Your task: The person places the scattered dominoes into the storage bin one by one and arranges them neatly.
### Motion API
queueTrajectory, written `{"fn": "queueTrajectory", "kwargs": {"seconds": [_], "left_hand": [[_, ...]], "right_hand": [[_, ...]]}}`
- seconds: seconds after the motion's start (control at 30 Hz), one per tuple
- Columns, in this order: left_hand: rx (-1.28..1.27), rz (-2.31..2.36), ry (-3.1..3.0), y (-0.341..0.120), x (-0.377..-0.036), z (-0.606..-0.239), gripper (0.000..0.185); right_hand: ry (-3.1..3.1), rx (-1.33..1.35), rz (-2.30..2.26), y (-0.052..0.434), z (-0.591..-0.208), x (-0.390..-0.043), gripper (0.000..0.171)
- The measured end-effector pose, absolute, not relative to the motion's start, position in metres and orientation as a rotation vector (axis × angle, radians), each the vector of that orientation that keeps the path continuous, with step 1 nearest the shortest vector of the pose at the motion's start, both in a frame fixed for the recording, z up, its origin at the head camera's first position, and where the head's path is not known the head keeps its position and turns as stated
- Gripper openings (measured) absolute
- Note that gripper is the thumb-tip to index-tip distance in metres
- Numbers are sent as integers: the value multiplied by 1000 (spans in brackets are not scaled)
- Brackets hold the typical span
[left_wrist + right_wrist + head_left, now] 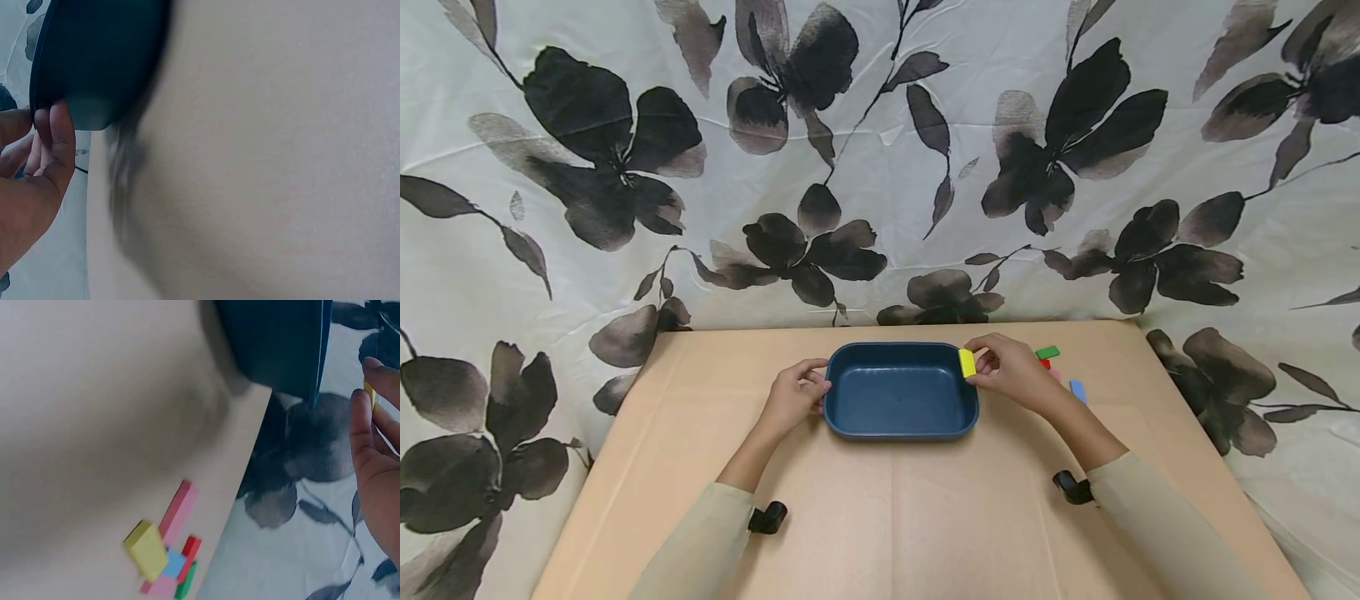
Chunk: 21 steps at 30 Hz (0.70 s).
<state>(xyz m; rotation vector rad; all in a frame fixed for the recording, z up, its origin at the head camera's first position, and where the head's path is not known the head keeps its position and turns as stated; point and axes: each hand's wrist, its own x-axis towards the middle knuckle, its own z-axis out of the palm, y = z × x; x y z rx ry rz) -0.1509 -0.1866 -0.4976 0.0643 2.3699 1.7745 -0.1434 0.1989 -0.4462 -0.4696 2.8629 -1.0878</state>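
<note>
One dark blue tray (pixel 901 414) at the middle of the tan table (pixel 895 517), nothing lying inside it, bare floor showing in the head view. Left hand (pixel 793 396) at the tray's left rim, fingers (pixel 55 134) curled against the edge and gripping it, thumb on the upper side as the left wrist view shows. Right hand (pixel 1011 369) at the tray's right rim, fingertips pinching a small yellow block (pixel 967 362) held upright just over that rim, touching or nearly touching the edge; cannot tell which. Only a sliver of that block visible between the fingers (pixel 361 419) in the right wrist view.

Several loose blocks beyond the right hand, to the right of the tray and apart from it: a green block (pixel 1047 352) farthest back, a light blue block (pixel 1078 391) nearer, a bit of red (pixel 1044 363) half hidden behind the hand. Seen from the right wrist as a small heap: a second yellow block (pixel 147 549) leaning on a long pink block (pixel 179 509), with red, blue and green pieces beneath.

Floral cloth (pixel 880 158) hanging behind the table, past the tray's far side.
</note>
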Motion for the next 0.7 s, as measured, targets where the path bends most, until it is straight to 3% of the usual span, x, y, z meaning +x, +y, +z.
{"fn": "queueTrajectory", "kwargs": {"seconds": [0.7], "left_hand": [[47, 1783, 2325, -189, -149, -495, 41]], "right_hand": [[2737, -659, -880, 115, -447, -172, 48]]}}
